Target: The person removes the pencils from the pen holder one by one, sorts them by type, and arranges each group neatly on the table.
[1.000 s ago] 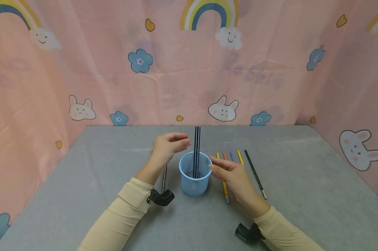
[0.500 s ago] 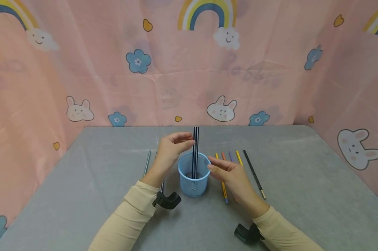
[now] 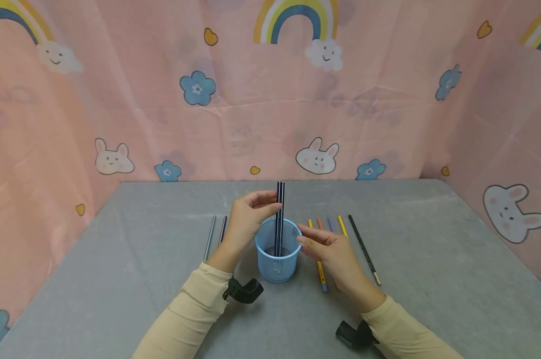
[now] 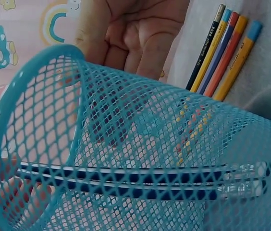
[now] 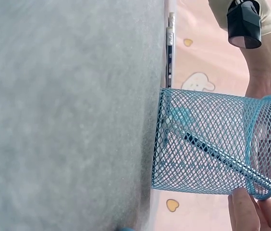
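A light-blue mesh pen cup (image 3: 276, 269) stands upright on the table. Two dark-blue pencils (image 3: 279, 229) with white stripes lean together in it; through the mesh in the left wrist view, their eraser ends (image 4: 246, 187) point to the bottom. My left hand (image 3: 248, 217) pinches these pencils above the rim, thumb in front, the other fingers partly hidden behind. My right hand (image 3: 333, 252) grips the cup's right rim between thumb and fingers. In the right wrist view its fingers (image 5: 243, 211) touch the mesh near the rim.
Several pencils lie right of the cup, partly under my right hand: a black pencil (image 3: 364, 249), a yellow pencil (image 3: 321, 276) and other colours. On the left, a teal pencil (image 3: 210, 237) and a dark pencil (image 3: 223, 229) lie beside my left wrist. A pink patterned cloth (image 3: 234, 124) hangs behind.
My left hand has moved right to the two pencils in the cup and now pinches them. My right hand stays on the rim.
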Tool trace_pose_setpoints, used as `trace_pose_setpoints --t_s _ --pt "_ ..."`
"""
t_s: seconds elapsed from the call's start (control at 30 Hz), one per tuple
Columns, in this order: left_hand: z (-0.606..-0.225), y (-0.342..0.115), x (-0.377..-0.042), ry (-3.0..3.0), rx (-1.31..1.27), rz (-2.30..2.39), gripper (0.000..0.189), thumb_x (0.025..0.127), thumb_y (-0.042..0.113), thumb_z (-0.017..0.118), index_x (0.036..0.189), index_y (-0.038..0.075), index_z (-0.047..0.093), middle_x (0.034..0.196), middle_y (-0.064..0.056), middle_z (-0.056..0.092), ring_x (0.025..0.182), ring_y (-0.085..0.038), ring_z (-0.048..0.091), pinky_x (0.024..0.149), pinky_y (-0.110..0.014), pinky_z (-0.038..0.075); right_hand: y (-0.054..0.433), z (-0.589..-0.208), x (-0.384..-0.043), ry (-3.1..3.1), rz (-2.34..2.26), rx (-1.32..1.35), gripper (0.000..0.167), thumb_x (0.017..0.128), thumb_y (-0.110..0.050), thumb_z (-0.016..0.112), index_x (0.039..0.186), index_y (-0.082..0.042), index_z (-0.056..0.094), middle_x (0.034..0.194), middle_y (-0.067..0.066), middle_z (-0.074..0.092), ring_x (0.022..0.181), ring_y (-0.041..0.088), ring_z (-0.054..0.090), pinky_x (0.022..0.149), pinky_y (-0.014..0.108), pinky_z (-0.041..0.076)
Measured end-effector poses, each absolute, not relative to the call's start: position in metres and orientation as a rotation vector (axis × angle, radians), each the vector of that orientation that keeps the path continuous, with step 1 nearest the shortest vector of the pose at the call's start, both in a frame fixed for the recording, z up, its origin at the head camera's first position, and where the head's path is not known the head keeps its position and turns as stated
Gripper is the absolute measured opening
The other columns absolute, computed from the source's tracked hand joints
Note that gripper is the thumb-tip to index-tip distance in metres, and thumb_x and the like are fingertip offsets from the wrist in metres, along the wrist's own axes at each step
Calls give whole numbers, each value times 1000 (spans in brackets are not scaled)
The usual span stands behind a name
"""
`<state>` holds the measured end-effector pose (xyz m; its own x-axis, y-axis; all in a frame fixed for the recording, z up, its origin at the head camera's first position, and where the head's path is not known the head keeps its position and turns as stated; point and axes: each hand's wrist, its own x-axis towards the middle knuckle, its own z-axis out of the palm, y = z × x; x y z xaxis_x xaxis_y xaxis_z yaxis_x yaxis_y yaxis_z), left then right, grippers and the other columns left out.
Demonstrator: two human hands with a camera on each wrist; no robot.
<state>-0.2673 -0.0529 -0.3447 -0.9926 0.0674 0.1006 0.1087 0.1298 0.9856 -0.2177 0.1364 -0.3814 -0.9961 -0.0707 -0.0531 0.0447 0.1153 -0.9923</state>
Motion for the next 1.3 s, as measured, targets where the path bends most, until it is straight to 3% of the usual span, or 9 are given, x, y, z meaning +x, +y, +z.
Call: trace_pose_setpoints --t_s 0.47,1.3 --pt "-350 -53 -266 -2371 -166 -1953 28 89 18 76 115 9 72 112 -8 74 105 -20 69 93 -38 58 135 -381 -218 2289 -2033 4 41 95 -17 68 133 -3 62 135 16 63 112 14 69 90 28 58" --pt "-360 -49 -273 -2333 -255 -1934 25 90 19 74 113 9 73 109 -7 75 101 -17 70 88 -32 59 136 -381 -218 2292 -2022 -40 41 96 -17 67 133 -2 62 135 16 63 110 6 68 92 28 57"
